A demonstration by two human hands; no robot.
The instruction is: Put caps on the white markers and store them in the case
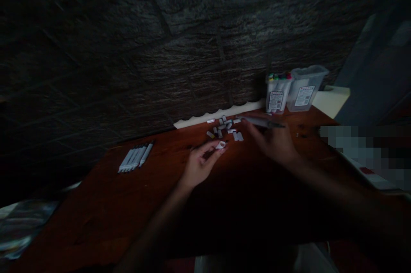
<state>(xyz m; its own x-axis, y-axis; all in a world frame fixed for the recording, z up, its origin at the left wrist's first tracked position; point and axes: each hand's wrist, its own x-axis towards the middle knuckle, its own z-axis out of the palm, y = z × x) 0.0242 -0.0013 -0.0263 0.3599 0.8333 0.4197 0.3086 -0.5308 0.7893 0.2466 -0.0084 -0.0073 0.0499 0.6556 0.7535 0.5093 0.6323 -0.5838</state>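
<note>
Over one table [99, 196], two hands [196, 167] hold one cap [221, 145], one marker [260, 121].

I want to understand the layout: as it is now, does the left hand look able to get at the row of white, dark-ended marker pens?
Probably yes: only brown wooden tabletop shows between the left hand and the row of pens, though this hand holds a small white cap.

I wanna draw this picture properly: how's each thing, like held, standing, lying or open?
Left hand: pinching white cap
Right hand: holding marker, blurred
Loose caps: scattered on table
Marker row: lying side by side
Marker tub: upright, colourful tops showing
Other tub: upright, open
</note>
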